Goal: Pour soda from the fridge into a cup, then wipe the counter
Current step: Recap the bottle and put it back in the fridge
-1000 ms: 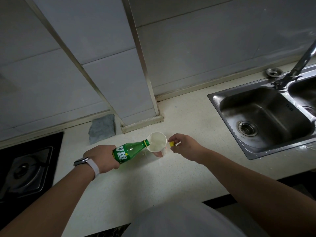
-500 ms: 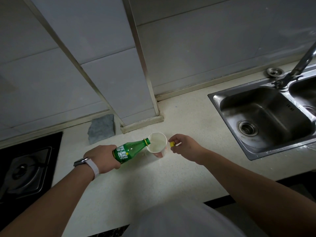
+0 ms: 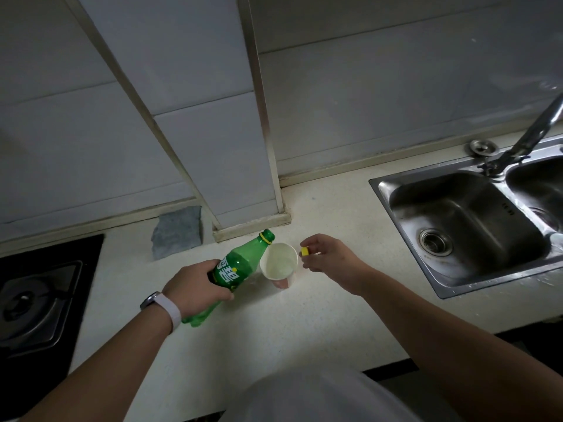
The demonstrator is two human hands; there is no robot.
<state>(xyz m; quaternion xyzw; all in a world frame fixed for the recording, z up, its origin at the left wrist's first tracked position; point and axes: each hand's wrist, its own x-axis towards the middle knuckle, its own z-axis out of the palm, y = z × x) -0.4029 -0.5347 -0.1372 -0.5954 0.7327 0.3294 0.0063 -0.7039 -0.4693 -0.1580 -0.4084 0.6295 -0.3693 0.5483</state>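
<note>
My left hand (image 3: 199, 283) grips a green soda bottle (image 3: 239, 264) around its label. The bottle is uncapped and slants up to the right, its mouth raised just left of and beyond the cup's rim. A white paper cup (image 3: 280, 264) with a pink base stands on the pale counter (image 3: 274, 330) and holds some liquid. My right hand (image 3: 330, 257) hovers just right of the cup and pinches the yellow bottle cap (image 3: 305, 250) between its fingertips.
A grey cloth (image 3: 177, 232) lies against the tiled wall behind the bottle. A black gas hob (image 3: 36, 300) fills the left side. A steel double sink (image 3: 469, 226) with a tap (image 3: 530, 138) sits on the right. A tiled pillar (image 3: 253, 220) stands right behind the cup.
The bottle's neck has lifted off the cup's rim and tipped back towards upright, so the pour has stopped. My right hand stays beside the cup with the cap.
</note>
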